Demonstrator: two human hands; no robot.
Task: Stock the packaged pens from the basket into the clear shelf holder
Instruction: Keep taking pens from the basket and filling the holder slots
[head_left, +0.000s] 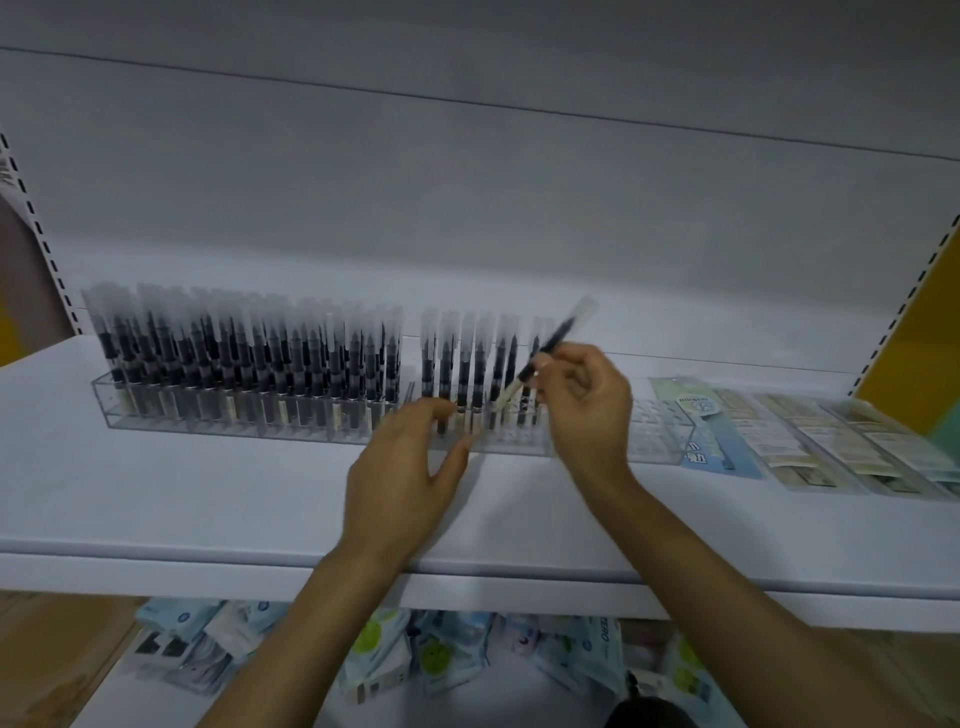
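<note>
Your pen is in your right hand, pinched low on the barrel between thumb and fingertips. That grip is tight on the pen, with the other fingers curled loosely behind. The pen leans, its clear cap up and to the right and its pale lower end down and to the left, over the holder. Whether the tip already sits in a slot is hard to tell, as the frame is blurred there.

Your left hand carries nothing. Its grip is spread, fingers relaxed, with the fingertips at the holder's front just beside the standing pens. You cannot tell whether they touch.

The holder is a long clear tray on the white shelf. Its left stretch is packed with upright pens in clear sleeves (dark barrels, frosted tops). After a gap, a shorter row stands right by your hands. To the right of that row the slots show bare.

Just beside the holder's right end a blue card lies flat, and next to it lie pale packets, side by side. A yellow panel closes the shelf on the right. Under the shelf's front edge, pouches in blue, white and green lie in a jumble.
</note>
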